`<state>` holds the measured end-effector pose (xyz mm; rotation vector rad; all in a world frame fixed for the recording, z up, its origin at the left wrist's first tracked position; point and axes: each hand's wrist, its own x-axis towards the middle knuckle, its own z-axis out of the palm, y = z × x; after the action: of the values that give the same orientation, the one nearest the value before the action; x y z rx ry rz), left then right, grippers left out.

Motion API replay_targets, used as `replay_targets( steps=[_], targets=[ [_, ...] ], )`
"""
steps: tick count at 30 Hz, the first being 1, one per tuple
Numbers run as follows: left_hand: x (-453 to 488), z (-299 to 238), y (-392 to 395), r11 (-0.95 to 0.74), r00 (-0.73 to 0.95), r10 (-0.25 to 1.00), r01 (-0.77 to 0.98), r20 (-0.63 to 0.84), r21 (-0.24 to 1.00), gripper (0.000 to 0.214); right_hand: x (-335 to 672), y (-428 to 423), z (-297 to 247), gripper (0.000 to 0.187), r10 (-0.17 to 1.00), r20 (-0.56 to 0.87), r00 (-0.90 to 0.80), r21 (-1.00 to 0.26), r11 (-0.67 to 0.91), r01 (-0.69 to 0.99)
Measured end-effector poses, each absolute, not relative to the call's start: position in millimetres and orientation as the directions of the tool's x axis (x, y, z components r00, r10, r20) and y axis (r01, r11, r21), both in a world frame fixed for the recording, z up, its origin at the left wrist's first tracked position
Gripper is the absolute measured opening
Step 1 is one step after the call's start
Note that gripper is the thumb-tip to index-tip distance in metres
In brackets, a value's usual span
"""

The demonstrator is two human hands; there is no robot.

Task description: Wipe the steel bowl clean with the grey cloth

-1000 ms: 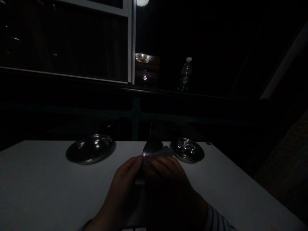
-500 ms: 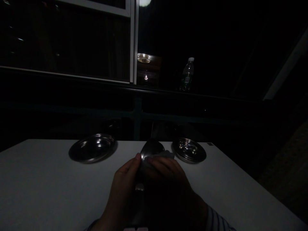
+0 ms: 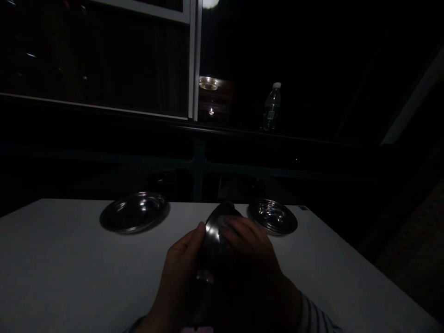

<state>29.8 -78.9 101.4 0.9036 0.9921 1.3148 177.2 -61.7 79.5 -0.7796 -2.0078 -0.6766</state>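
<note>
One metal dish [image 3: 212, 235] is leaning over the desk [image 3: 86, 268], our left hand [image 3: 180, 261] pinching its rim, our curled right hand [image 3: 255, 247], hold unclear, apparently rubbing it, the next stroke probably needing steadiness.

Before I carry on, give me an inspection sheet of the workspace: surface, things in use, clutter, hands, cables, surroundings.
Surface: white table, dimly lit.
Things in use: shiny metal piece between the hands; its full shape is hidden.
Clutter: left metal dish and right metal dish toward the far edge; a pink item cut off at the bottom of the view.
Hands: left hand grips the piece's edge; right hand has its fingers over the piece, their grip too dark to judge.
Cables: nothing seen, though much is dark.
Surroundings: white window frame and a clear bottle beyond the table.
</note>
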Motion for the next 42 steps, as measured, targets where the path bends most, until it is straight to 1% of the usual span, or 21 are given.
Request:
replay_targets(
  steps=[3,6,7,10,12,15,16,18,21,22,24,26,29,30,31,35,38,39,40,41,42],
  targets=[
    [29.8,99.6,-78.6,0.087,-0.005,0.996,-0.350,-0.094,0.933,0.033,174.6,-63.7,78.6,0.024,0.296,0.870,-0.394,0.122,0.646,0.754],
    [29.2,97.9,-77.2,0.107,-0.035,0.991,-0.384,-0.130,0.917,0.033,159.3,-77.1,72.0,0.027,0.284,0.828,-0.484,0.182,0.680,0.710],
    [28.8,97.8,-76.8,0.103,-0.044,0.990,-0.387,-0.130,0.916,0.033,155.8,-80.5,70.5,0.027,0.299,0.802,-0.517,0.190,0.692,0.696],
    [27.8,98.9,-76.5,0.073,-0.047,0.994,-0.373,-0.098,0.925,0.032,160.1,-79.0,71.4,0.026,0.274,0.801,-0.532,0.203,0.712,0.673],
    [27.5,100.0,-77.2,0.063,-0.034,0.996,-0.365,-0.081,0.929,0.031,172.2,-69.6,75.3,0.027,0.302,0.825,-0.478,0.160,0.687,0.709],
    [27.9,101.0,-78.8,0.082,-0.034,0.994,-0.360,-0.101,0.929,0.034,185.5,-58.0,79.5,0.029,0.376,0.847,-0.377,0.059,0.639,0.767],
    [28.1,101.3,-79.2,0.087,-0.038,0.993,-0.361,-0.108,0.928,0.034,185.2,-57.9,79.7,0.030,0.382,0.848,-0.366,0.050,0.630,0.775],
    [28.4,102.2,-79.5,0.090,-0.050,0.992,-0.369,-0.116,0.925,0.032,177.4,-63.8,78.4,0.029,0.344,0.853,-0.393,0.095,0.638,0.764],
    [28.2,104.4,-78.6,0.101,-0.070,0.988,-0.392,-0.139,0.914,0.031,160.2,-78.0,76.3,0.025,0.268,0.818,-0.509,0.202,0.695,0.690],
    [28.0,105.1,-78.0,0.108,-0.072,0.986,-0.402,-0.149,0.909,0.031,157.4,-80.5,76.3,0.025,0.260,0.792,-0.552,0.226,0.715,0.661],
    [27.4,106.6,-77.1,0.107,-0.060,0.987,-0.424,-0.146,0.899,0.031,160.0,-78.8,77.5,0.023,0.234,0.786,-0.572,0.248,0.728,0.639],
    [26.8,108.2,-77.0,0.097,-0.043,0.991,-0.441,-0.129,0.893,0.032,172.0,-69.9,79.6,0.023,0.239,0.832,-0.500,0.204,0.708,0.677],
    [26.3,110.2,-78.2,0.109,-0.041,0.989,-0.445,-0.142,0.889,0.032,190.3,-57.3,82.7,0.027,0.377,0.851,-0.367,0.031,0.660,0.750],
    [26.3,110.5,-78.7,0.119,-0.043,0.987,-0.446,-0.154,0.887,0.031,192.1,-56.6,83.3,0.028,0.414,0.840,-0.350,-0.001,0.647,0.763],
    [26.2,110.4,-78.9,0.128,-0.045,0.985,-0.447,-0.166,0.885,0.031,190.9,-58.2,83.5,0.029,0.419,0.836,-0.354,0.000,0.645,0.764],
    [25.8,107.4,-77.1,0.157,-0.056,0.977,-0.467,-0.207,0.870,0.033,166.5,-79.0,83.5,0.025,0.231,0.857,-0.460,0.175,0.710,0.682],
    [26.0,105.3,-75.4,0.163,-0.046,0.977,-0.469,-0.209,0.868,0.034,158.5,-84.6,84.2,0.030,0.325,0.783,-0.530,0.147,0.731,0.666],
    [26.3,105.2,-75.3,0.162,-0.045,0.978,-0.468,-0.206,0.869,0.034,162.0,-81.5,84.6,0.029,0.277,0.777,-0.566,0.190,0.754,0.629],
    [26.7,105.4,-75.5,0.162,-0.044,0.978,-0.469,-0.206,0.868,0.034,168.0,-76.7,85.0,0.028,0.200,0.814,-0.545,0.233,0.748,0.621],
    [27.2,105.9,-75.9,0.164,-0.043,0.977,-0.474,-0.209,0.865,0.034,175.5,-70.9,85.4,0.025,0.190,0.838,-0.511,0.233,0.723,0.650],
    [27.7,106.5,-76.3,0.170,-0.039,0.976,-0.477,-0.215,0.862,0.034,182.9,-65.3,85.8,0.025,0.252,0.853,-0.457,0.170,0.693,0.701]
  ],
)
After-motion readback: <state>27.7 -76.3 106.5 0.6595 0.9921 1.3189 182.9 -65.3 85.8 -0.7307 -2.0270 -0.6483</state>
